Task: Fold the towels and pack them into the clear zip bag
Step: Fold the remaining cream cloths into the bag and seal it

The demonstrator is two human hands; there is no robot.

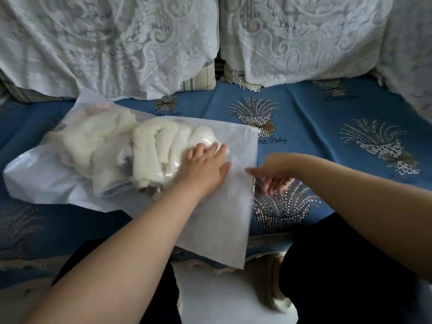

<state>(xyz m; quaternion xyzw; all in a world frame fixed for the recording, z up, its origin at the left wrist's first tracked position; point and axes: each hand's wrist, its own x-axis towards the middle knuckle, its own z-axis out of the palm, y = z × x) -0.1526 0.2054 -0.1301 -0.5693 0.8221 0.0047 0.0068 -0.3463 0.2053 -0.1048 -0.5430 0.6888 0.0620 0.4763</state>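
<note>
With the towels (149, 150) inside the zip bag (217, 220), our flat left hand (205, 164) presses it while our right hand (273, 176), fingers curled, pinches its open edge, seemingly ready to seal.

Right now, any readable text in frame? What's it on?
"Baby": embroidered script on the blue sofa cover, under the basket motif by the zip bag's far corner; the word before it is partly hidden.
Similar script at upper left and upper right of the cover: too blurred to read.
</note>
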